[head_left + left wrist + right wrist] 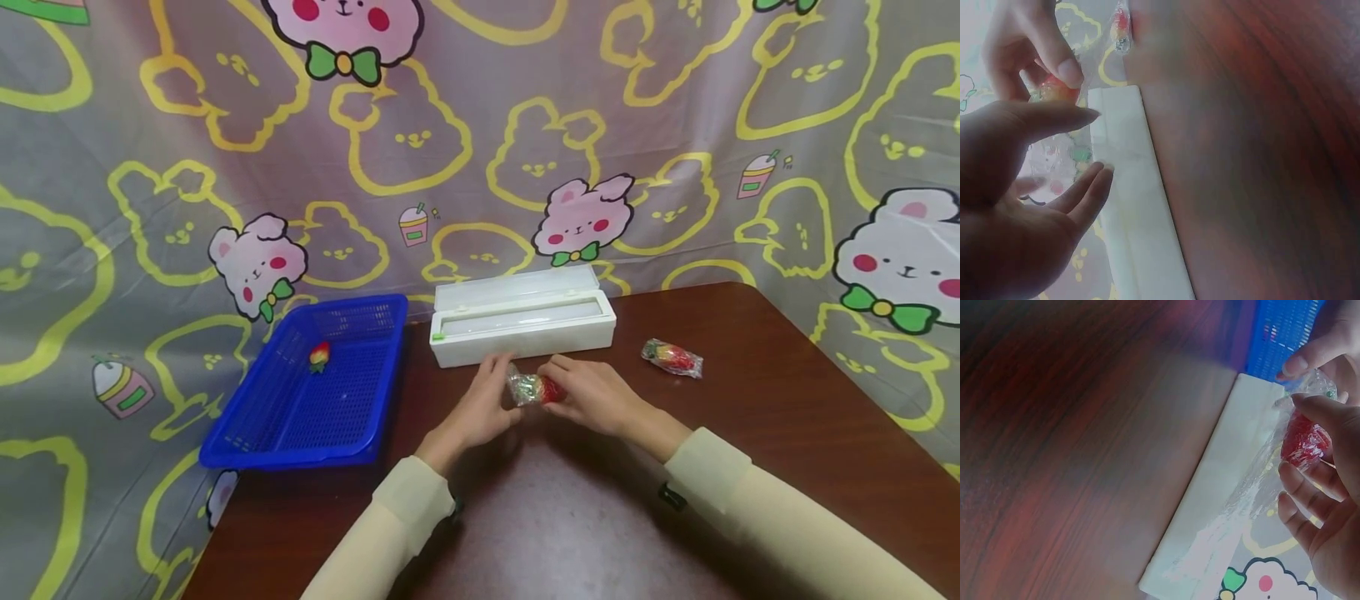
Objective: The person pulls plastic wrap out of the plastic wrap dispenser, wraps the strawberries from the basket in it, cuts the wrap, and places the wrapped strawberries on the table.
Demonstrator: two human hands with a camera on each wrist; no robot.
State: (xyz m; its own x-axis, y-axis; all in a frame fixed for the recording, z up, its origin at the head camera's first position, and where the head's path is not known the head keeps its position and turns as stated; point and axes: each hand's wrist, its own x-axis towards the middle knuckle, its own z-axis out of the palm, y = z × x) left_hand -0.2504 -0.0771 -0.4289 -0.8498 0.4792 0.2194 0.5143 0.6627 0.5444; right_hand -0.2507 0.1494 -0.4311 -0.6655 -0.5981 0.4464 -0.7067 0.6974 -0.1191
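Note:
A red artificial strawberry (551, 389) in clear plastic wrap (1317, 381) is between the two hands. The right hand (596, 396) holds its red end between thumb and fingers. At the leafy end is the left hand (480, 404), its thumb and fingers spread fairly straight on either side of the wrap with a gap between them in the left wrist view. Green leaves (1080, 154) show through the film there. Loose film trails away from the strawberry in the right wrist view. Just behind the hands stands a long white wrap dispenser box (525, 340), lid raised.
On the left sits a blue plastic basket (300, 457) with one unwrapped strawberry (319, 357) inside. Another strawberry in plastic (672, 358) lies right of the box on the brown table (780, 433). A patterned curtain (480, 125) hangs behind the table.

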